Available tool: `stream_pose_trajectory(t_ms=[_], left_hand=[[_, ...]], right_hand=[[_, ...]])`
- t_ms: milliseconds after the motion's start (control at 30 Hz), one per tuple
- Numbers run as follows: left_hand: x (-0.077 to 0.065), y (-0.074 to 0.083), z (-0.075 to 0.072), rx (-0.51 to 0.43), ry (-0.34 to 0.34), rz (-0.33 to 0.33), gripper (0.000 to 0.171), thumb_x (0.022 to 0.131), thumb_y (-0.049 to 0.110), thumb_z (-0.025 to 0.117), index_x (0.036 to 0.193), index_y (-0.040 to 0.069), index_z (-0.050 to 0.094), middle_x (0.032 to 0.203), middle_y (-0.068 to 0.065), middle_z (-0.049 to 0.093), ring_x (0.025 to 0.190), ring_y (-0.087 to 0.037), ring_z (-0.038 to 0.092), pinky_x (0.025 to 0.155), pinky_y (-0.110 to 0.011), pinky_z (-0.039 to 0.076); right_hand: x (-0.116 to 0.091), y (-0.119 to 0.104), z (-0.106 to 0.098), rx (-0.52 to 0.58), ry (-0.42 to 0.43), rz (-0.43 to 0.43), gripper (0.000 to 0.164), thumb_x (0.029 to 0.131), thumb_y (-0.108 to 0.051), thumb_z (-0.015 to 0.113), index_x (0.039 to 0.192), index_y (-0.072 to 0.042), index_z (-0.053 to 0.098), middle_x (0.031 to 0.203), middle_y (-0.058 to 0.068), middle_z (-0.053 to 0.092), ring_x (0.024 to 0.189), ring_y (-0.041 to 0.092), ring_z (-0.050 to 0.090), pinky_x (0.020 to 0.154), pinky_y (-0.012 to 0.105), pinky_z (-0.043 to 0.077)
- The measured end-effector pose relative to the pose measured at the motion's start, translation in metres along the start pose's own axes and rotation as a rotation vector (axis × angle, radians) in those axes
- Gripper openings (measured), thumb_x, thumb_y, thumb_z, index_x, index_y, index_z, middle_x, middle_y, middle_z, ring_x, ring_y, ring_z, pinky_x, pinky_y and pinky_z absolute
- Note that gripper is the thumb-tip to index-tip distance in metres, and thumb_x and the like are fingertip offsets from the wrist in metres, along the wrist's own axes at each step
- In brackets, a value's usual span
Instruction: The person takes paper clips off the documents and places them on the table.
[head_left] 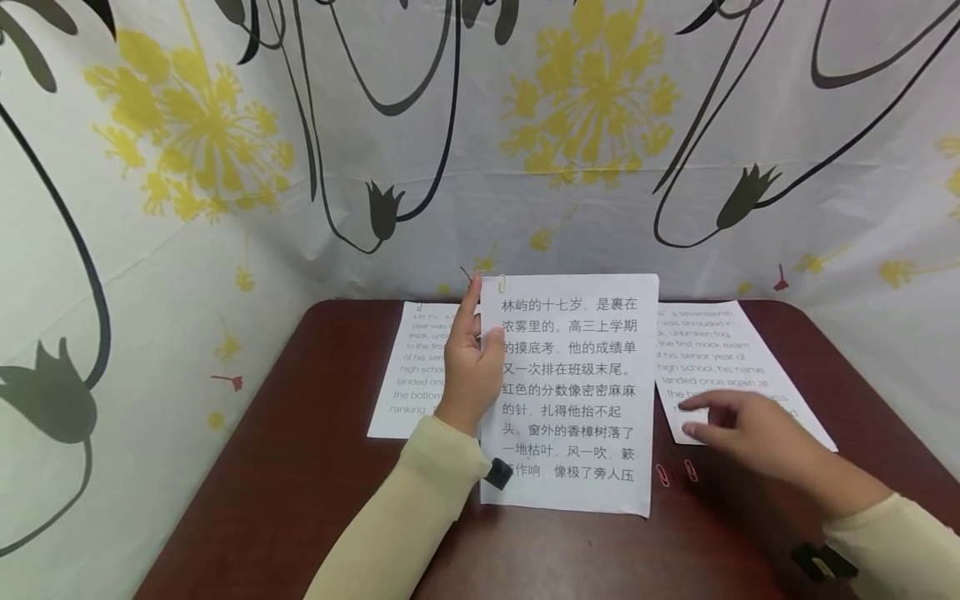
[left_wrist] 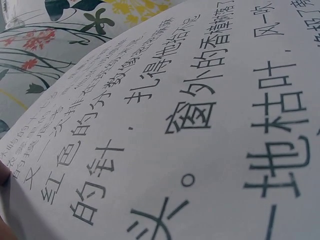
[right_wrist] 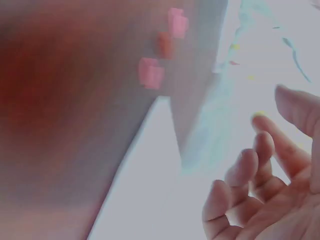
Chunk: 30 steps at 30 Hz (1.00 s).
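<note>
My left hand (head_left: 472, 358) holds up a printed sheet of paper (head_left: 570, 392) by its left edge, thumb on the front and fingers behind. A pale yellow paper clip (head_left: 502, 284) sits on that sheet's top left corner. Large Chinese print on the same sheet (left_wrist: 150, 130) fills the left wrist view. Over the lower part of the right-hand English sheet (head_left: 708, 350) hovers my right hand (head_left: 757, 433), fingers loosely bent with nothing in them. Two pink paper clips (head_left: 677, 472) lie on the table just left of it; they look blurred in the right wrist view.
Another English sheet (head_left: 408, 375) lies on the left of the dark red table (head_left: 300, 483), with a clip (head_left: 419, 307) at its top edge. A white curtain (head_left: 480, 150) with yellow and grey flowers hangs behind the table and along its left side.
</note>
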<state>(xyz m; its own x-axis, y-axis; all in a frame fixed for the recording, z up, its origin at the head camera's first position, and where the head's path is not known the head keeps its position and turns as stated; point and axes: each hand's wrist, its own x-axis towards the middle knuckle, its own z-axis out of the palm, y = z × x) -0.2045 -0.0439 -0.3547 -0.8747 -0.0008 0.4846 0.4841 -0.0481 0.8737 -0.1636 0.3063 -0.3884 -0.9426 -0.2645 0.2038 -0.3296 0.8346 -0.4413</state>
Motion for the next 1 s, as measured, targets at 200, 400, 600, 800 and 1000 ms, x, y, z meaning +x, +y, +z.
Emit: stream_pose_trajectory(t_ms=[200, 400, 600, 800, 1000], left_hand=[[0.0, 0.002, 0.0, -0.001, 0.001, 0.001, 0.074, 0.098, -0.002, 0.042, 0.15, 0.046, 0.022, 0.099, -0.014, 0.066, 0.058, -0.037, 0.063, 0.038, -0.024, 0.039], [0.0, 0.002, 0.0, -0.004, 0.0, -0.001, 0.074, 0.098, -0.002, 0.043, 0.15, 0.046, 0.022, 0.098, -0.015, 0.066, 0.056, -0.038, 0.062, 0.038, -0.024, 0.038], [0.0, 0.003, -0.001, 0.01, -0.009, 0.002, 0.074, 0.098, -0.002, 0.042, 0.151, 0.046, 0.021, 0.1, -0.014, 0.067, 0.056, -0.037, 0.062, 0.038, -0.025, 0.038], [0.0, 0.004, 0.0, -0.004, -0.009, 0.007, 0.074, 0.098, -0.003, 0.042, 0.151, 0.045, 0.022, 0.101, -0.015, 0.067, 0.054, -0.04, 0.059, 0.037, -0.024, 0.037], [-0.001, 0.003, 0.0, -0.021, -0.018, 0.026, 0.075, 0.098, -0.004, 0.042, 0.152, 0.043, 0.022, 0.103, -0.015, 0.067, 0.054, -0.041, 0.059, 0.038, -0.023, 0.039]], right_hand=[[0.017, -0.039, -0.033, 0.046, 0.191, -0.008, 0.026, 0.086, -0.024, 0.075, 0.11, -0.016, 0.07, 0.073, -0.005, 0.059, 0.064, 0.007, 0.055, 0.051, 0.021, 0.043], [0.032, -0.076, -0.048, 0.143, 0.327, -0.044, 0.03, 0.085, -0.02, 0.075, 0.115, -0.018, 0.069, 0.091, -0.002, 0.064, 0.078, 0.0, 0.058, 0.065, 0.009, 0.045], [0.048, -0.107, -0.049, 0.188, 0.447, -0.144, 0.031, 0.084, -0.018, 0.076, 0.114, -0.018, 0.069, 0.096, -0.005, 0.064, 0.088, 0.002, 0.056, 0.076, 0.012, 0.042], [0.071, -0.13, -0.045, 0.231, 0.503, -0.274, 0.031, 0.081, -0.013, 0.076, 0.111, -0.009, 0.069, 0.099, -0.005, 0.066, 0.094, 0.006, 0.057, 0.083, 0.02, 0.042], [0.093, -0.149, -0.038, 0.186, 0.513, -0.379, 0.034, 0.078, -0.014, 0.078, 0.111, -0.008, 0.07, 0.106, 0.004, 0.068, 0.104, 0.02, 0.058, 0.09, 0.036, 0.042]])
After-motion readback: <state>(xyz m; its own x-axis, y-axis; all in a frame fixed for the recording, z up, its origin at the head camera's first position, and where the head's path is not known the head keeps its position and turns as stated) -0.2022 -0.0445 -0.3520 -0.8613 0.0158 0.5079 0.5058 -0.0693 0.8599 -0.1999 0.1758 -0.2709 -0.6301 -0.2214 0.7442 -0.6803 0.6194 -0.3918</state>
